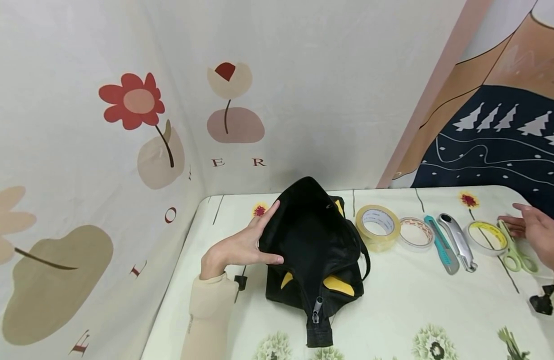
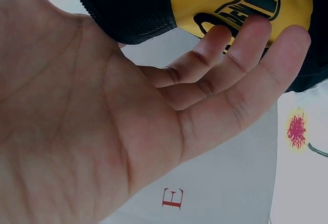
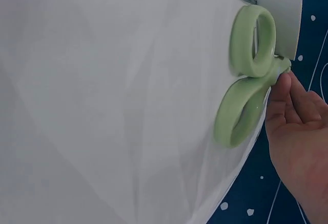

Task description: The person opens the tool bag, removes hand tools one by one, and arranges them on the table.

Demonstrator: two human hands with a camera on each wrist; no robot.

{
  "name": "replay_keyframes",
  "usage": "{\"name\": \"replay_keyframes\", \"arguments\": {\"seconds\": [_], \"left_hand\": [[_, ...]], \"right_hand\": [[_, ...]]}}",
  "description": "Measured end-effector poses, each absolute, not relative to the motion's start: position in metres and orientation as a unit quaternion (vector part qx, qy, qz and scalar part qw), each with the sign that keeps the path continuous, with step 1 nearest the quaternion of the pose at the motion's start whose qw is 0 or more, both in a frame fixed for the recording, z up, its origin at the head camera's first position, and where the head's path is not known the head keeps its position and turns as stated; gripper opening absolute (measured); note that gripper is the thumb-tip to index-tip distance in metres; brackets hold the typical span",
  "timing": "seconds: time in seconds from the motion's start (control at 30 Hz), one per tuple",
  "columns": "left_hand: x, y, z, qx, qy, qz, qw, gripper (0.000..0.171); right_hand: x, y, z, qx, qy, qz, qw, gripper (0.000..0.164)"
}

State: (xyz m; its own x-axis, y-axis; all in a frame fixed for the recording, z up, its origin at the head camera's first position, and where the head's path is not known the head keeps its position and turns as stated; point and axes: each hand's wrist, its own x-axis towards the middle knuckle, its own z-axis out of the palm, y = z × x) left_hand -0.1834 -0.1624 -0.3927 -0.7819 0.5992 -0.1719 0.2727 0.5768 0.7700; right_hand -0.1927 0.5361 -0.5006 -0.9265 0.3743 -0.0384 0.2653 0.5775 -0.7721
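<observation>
A black zippered bag (image 1: 310,240) with yellow patches lies with its mouth spread wide and its zipper toward me. My left hand (image 1: 247,247) grips the left rim, thumb inside the mouth and fingers outside. In the left wrist view, the fingers of the left hand (image 2: 205,80) are beside the bag's yellow printed panel (image 2: 205,1). At the far right, my right hand (image 1: 540,232) is at the blade end of light green scissors (image 1: 520,257), thumb apart from the fingers. Fingertips of the right hand (image 3: 297,121) are right at the scissors' pivot in the right wrist view.
Between bag and scissors stand a wide clear tape roll (image 1: 378,240), a narrower tape roll (image 1: 405,240), a teal utility knife (image 1: 443,250), a silver utility knife (image 1: 457,240) and a tape roll with yellow core (image 1: 475,245). Printed cloth walls (image 1: 326,100) rise behind and left.
</observation>
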Motion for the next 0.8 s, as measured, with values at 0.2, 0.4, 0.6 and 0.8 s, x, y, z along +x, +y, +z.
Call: {"name": "replay_keyframes", "arguments": {"seconds": [0.2,0.4,0.6,0.8], "left_hand": [[-0.184,-0.163,-0.394,0.256,0.861,0.384,0.212,0.128],[-0.184,-0.163,-0.394,0.258,0.862,0.382,0.21,0.128],[-0.184,-0.163,-0.394,0.256,0.863,0.382,0.212,0.128],[-0.184,-0.163,-0.393,0.254,0.865,0.378,0.212,0.129]], "right_hand": [[-0.19,0.541,-0.505,-0.174,-0.876,0.445,0.065,0.075],[-0.181,0.539,-0.503,-0.164,-0.88,0.44,0.079,0.075],[-0.173,0.515,-0.487,-0.119,-0.873,0.451,0.143,0.059],[-0.176,0.471,-0.463,-0.032,-0.84,0.5,0.211,0.041]]}}
